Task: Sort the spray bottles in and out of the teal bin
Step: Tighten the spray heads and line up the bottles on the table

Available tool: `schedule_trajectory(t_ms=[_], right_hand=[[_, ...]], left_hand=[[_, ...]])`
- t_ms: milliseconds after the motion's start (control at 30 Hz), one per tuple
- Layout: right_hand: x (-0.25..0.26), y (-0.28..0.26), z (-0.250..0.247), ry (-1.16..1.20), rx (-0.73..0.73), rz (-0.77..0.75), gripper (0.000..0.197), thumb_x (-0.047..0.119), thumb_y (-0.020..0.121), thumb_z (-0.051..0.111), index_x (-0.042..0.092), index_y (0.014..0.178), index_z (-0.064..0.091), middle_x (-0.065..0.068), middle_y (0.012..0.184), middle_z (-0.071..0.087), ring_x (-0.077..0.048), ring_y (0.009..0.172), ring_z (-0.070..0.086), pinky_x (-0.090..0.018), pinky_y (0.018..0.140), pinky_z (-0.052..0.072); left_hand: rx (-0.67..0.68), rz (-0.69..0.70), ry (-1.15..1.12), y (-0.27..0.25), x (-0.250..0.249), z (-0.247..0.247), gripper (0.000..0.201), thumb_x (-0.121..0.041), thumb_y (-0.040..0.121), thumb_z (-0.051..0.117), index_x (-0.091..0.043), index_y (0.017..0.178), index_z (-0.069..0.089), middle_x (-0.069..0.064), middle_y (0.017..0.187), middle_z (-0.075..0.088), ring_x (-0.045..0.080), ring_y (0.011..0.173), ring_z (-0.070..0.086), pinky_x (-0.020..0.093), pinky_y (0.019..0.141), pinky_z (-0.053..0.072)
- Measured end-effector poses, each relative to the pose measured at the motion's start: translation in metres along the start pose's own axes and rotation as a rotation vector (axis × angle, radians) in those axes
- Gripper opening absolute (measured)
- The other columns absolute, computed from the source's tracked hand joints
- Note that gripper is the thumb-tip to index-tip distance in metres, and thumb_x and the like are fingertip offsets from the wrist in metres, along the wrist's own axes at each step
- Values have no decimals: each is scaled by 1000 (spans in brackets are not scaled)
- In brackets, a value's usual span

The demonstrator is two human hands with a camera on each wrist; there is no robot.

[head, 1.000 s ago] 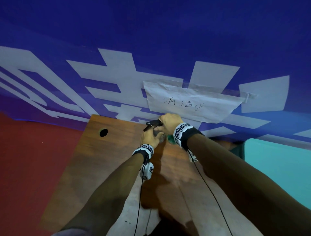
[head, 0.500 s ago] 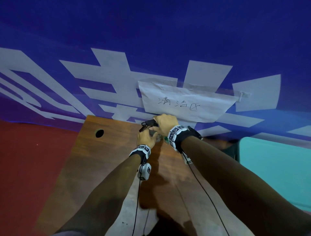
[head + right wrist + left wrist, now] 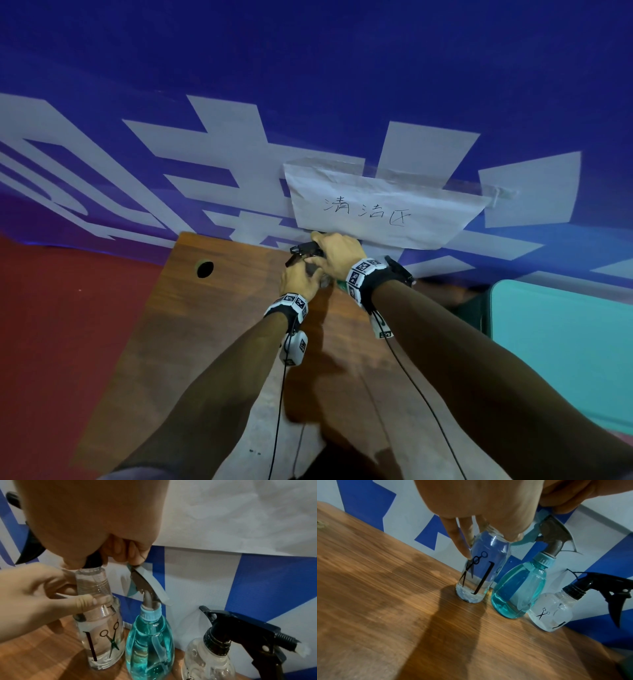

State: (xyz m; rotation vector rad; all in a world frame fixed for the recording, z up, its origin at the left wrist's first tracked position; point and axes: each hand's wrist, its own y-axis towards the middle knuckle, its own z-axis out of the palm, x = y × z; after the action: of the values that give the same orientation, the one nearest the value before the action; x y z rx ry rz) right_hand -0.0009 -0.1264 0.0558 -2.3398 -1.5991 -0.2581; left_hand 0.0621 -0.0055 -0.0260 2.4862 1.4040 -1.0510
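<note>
A tall clear spray bottle (image 3: 481,572) (image 3: 102,635) printed with scissors and a comb stands on the wooden table (image 3: 205,325) against the wall. My left hand (image 3: 299,279) (image 3: 51,599) holds its shoulder, fingers and thumb curled round it. From above, my right hand (image 3: 339,255) (image 3: 96,527) grips its black spray head (image 3: 305,248). To its right stand a teal spray bottle (image 3: 518,591) (image 3: 149,642) and a small clear bottle with a black trigger (image 3: 551,612) (image 3: 205,660). The teal bin (image 3: 565,342) is off the table's right side.
A blue and white banner with a taped paper sign (image 3: 383,209) hangs right behind the bottles. The table has a round cable hole (image 3: 205,269) at its far left. Red floor lies to the left. Cables run from both wrists.
Both hands stay on the clear bottle by the wall. Only the head view has shifted a little.
</note>
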Motion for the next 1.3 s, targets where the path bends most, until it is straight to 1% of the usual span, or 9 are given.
schedule_trajectory(t_ms=[133,267,367,533,633,733,833,1167,1300], right_hand=[[3,-3,0,-1,10,26,42,44,93,64,16,118,44,-10,110,64,-35,96,65,-42,77,52],[7,-17,8,140,-19,107,54,39,87,72,18,123,37,-8,122,51,-33,100,61,-48,76,55],[3,-40,16,247,-119,149,62,31,85,75,24,131,36,-2,125,48,-26,98,62,-42,74,56],[-16,-74,14,145,-225,177,56,32,87,73,23,130,38,0,117,45,-24,88,61,-34,63,49],[-31,-81,12,138,-241,283,52,35,87,73,18,124,43,-2,117,46,-26,88,60,-31,59,42],[-44,-78,17,141,-206,360,52,41,87,71,19,124,43,-3,119,48,-29,93,61,-34,58,47],[-50,-72,23,138,-123,392,47,38,90,69,19,125,45,-6,119,52,-31,95,63,-37,64,51],[-57,-51,35,132,7,341,16,30,95,60,21,105,52,-6,96,62,-31,81,64,-40,69,56],[-62,-46,31,172,62,336,12,30,96,61,20,101,56,-4,87,63,-26,76,64,-38,66,56]], left_hand=[[34,-8,5,1,-1,-2,30,-43,86,69,-22,108,63,11,107,72,35,101,66,37,84,55],[91,-32,-86,-1,-1,-2,16,-20,89,65,-25,103,61,3,97,70,30,95,68,37,82,56],[94,-32,-132,-4,-6,-7,26,-15,91,66,-16,117,64,10,111,71,27,101,66,28,86,51],[100,-58,-154,-11,-11,-7,58,-49,79,78,-18,125,59,3,117,70,23,108,65,35,96,52],[83,-161,-216,-21,-5,4,82,-35,73,87,-15,140,44,-1,122,65,15,108,61,28,99,46],[154,-233,-54,-38,-3,14,49,-30,87,75,-2,125,59,9,112,71,24,104,68,23,87,49],[258,-166,174,-57,-6,17,35,-27,98,61,1,117,67,18,118,66,34,113,61,35,92,49],[346,35,98,2,27,96,45,-33,80,70,-35,117,45,-3,109,69,23,101,68,48,89,57],[319,42,89,-20,-25,59,59,-28,83,76,-32,128,37,0,114,66,26,102,66,50,87,56]])
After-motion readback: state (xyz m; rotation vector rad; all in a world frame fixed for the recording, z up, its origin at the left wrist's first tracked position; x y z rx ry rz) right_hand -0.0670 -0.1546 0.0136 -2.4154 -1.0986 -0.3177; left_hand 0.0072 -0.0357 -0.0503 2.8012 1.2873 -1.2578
